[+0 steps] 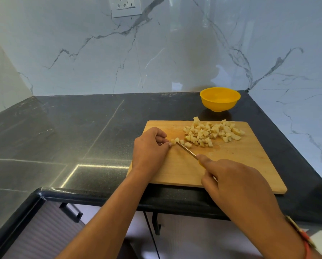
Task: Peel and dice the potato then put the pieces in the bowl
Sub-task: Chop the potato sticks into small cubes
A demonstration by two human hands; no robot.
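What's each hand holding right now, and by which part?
Right hand grips the knife by its yellow handle, forefinger stretched toward the blade. Left hand pinches a small potato piece with its fingers, at the end away from the blade.

Looks like a home kitchen. Shows a dark, polished countertop (72,131) running into a corner, backed by white marble-veined wall panels (81,53) with a switched wall socket (125,5) set high up. Has cupboard fronts (44,232) with a dark bar handle (70,212) below the counter edge. Holds a wooden cutting board (240,165) with diced potato (212,132), and a yellow bowl (220,105) behind it.
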